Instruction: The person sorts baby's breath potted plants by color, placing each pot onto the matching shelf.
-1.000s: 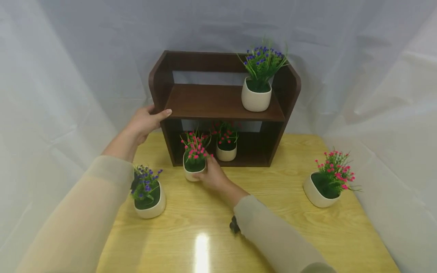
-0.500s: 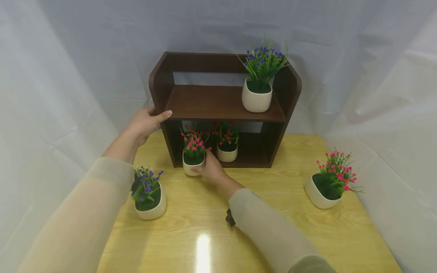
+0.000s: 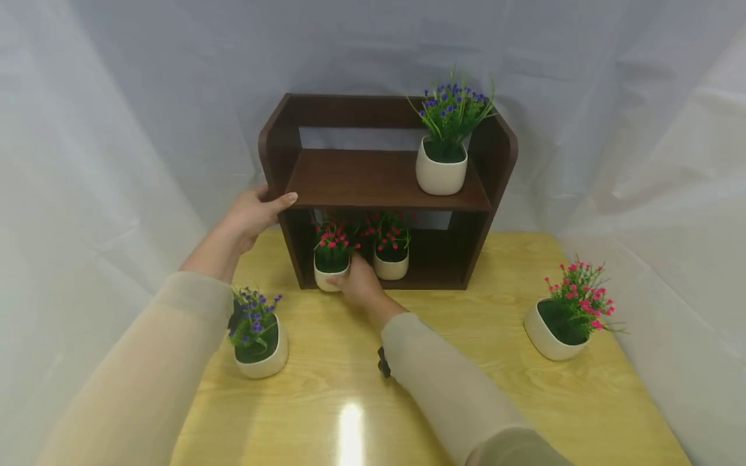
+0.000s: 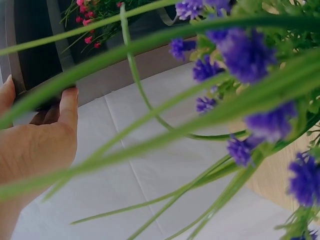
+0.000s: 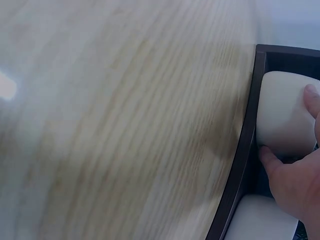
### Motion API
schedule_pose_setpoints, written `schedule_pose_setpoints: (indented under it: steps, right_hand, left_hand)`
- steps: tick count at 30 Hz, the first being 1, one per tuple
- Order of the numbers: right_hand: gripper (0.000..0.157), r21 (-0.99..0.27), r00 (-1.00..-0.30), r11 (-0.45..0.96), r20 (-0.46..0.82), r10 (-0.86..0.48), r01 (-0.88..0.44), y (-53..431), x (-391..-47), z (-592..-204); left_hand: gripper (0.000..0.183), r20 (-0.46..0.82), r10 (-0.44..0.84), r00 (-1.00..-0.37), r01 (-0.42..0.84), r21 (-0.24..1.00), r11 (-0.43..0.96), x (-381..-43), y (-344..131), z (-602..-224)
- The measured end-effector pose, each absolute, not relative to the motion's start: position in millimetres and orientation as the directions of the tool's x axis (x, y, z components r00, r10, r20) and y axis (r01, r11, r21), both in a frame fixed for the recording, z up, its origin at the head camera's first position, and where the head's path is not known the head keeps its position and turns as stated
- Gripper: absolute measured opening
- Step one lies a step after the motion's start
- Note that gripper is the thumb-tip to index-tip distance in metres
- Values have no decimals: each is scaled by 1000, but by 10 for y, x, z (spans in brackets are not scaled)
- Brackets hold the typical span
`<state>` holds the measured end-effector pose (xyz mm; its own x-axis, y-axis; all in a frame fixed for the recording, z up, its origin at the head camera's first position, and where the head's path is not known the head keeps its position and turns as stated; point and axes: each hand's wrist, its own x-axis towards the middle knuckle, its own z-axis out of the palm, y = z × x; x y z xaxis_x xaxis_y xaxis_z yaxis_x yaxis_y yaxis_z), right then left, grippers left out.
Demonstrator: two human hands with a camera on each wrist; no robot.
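Note:
My right hand (image 3: 362,283) grips a white pot of pink flowers (image 3: 327,277) at the left of the lower compartment of a dark brown shelf (image 3: 373,176). In the right wrist view, thumb and fingers span the white pot (image 5: 282,112), which sits just inside the shelf's front edge. A second pot of pink flowers (image 3: 392,269) stands in the same compartment, right beside the hand. My left hand (image 3: 250,217) holds the shelf's left side panel, thumb over the upper board's front corner. Its fingers go behind the panel, partly hidden in the head view.
A pot of blue-purple flowers (image 3: 441,175) stands on the upper board at the right. On the wooden table (image 3: 326,382), another purple-flowered pot (image 3: 262,362) is near the left sleeve, and a pink-flowered pot (image 3: 553,340) is at the right. White sheeting (image 3: 175,84) surrounds the table.
My right hand has moved the pink-flowered pot back and slightly up in the head view, from in front of the shelf into its lower compartment. The left hand keeps its hold.

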<state>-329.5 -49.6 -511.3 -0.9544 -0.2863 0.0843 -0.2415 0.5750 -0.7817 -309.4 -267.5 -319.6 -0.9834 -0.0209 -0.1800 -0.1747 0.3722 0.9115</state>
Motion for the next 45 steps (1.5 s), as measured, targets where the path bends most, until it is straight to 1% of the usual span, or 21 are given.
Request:
schedule_pose_setpoints:
  steps: [4,5,8,13,18,25,33,37,42,45]
  right_hand:
    - [68,-779,-958,579,94,-269,-239,-488,-3308,-5111]
    - [67,-786,-960,574,86,-268,-231,-477,-3280,-5060]
    - [63,-785,-960,573,98,-264,-238,-462,-3311,-5069]
    - [65,-767,-959,592,108,-261,-247,-440,-3354,-5044]
    - [68,-740,-957,621,108,-270,-258,-438,-3387,-5019]
    - [66,-722,-965,653,82,-249,-230,-462,-3373,-4960]
    - [72,-720,-971,663,68,-228,-206,-494,-3339,-4951]
    - [72,-716,-970,665,79,-228,-215,-511,-3331,-4970]
    - [79,-745,-970,633,80,-229,-210,-554,-3443,-5155]
    - [85,-746,-967,624,101,-235,-230,-583,-3540,-5303]
  left_hand:
    - [92,-171,-17,-985,-165,913,373,-3079,-2648,-3214]
    - [92,-171,-17,-985,-164,911,377,-3076,-2642,-3215]
    - [92,-170,-15,-985,-163,910,380,-3069,-2617,-3207]
    - [95,-177,-8,-984,-166,902,399,-3065,-2590,-3185]
    - [94,-171,-5,-985,-158,904,397,-3067,-2574,-3164]
    - [92,-158,-6,-987,-148,911,384,-3072,-2558,-3145]
    - [89,-161,-7,-987,-151,913,379,-3080,-2573,-3155]
    - [90,-169,-9,-986,-161,916,367,-3082,-2596,-3171]
    - [90,-169,-19,-985,-165,920,356,-3078,-2629,-3182]
    - [91,-169,-22,-985,-165,918,360,-3082,-2654,-3181]
